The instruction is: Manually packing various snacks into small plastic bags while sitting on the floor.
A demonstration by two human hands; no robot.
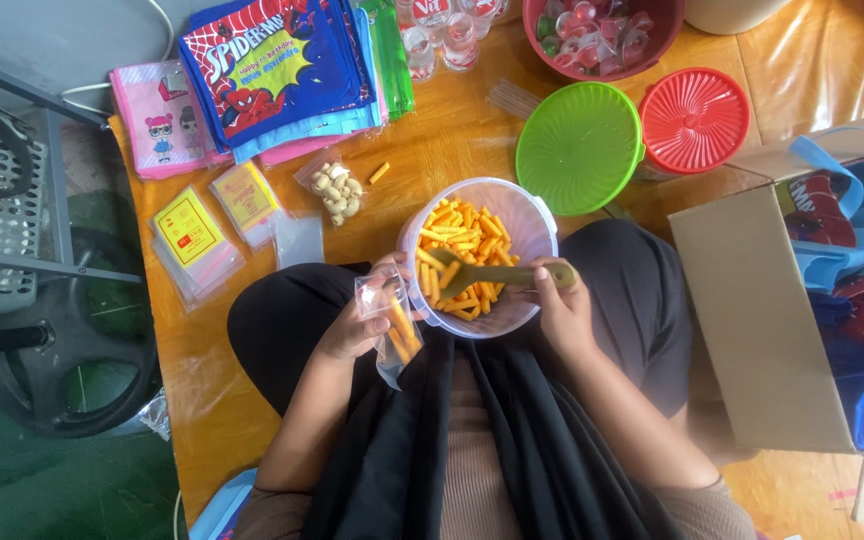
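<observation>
— What did the left hand (352,330) hold?
— A small clear bag (392,325), pinched at its mouth, a few orange sticks inside, just beside the tub (537,225)

— And the right hand (564,305)?
— Fingers closed around a green spoon (497,273), its tip lying among the snacks (462,255) in the tub, just left of that hand

— Farther off?
— A green lid (579,148), a red lid (694,120), a bag of nuts (335,188) and printed party bags (272,70)
</observation>
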